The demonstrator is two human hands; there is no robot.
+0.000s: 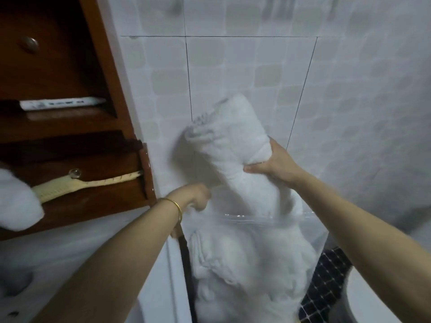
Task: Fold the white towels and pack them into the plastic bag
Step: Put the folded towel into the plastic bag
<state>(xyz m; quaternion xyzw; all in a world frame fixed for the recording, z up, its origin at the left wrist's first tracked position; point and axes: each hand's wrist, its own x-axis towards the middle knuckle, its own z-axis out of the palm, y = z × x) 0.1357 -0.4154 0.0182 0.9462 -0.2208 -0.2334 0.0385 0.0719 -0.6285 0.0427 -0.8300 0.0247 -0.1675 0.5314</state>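
Towel (231, 145), rolled, gripped by right hand (272, 164), tip angled into plastic bag (256, 221); left hand (197, 197) clenches rim, prob. to keep mouth open.

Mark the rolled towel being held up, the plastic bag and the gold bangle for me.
rolled white towel (229, 145): head view, middle of the roll.
plastic bag (256, 219): head view, clear front rim of its mouth.
gold bangle (176, 206): head view, band across the left wrist.
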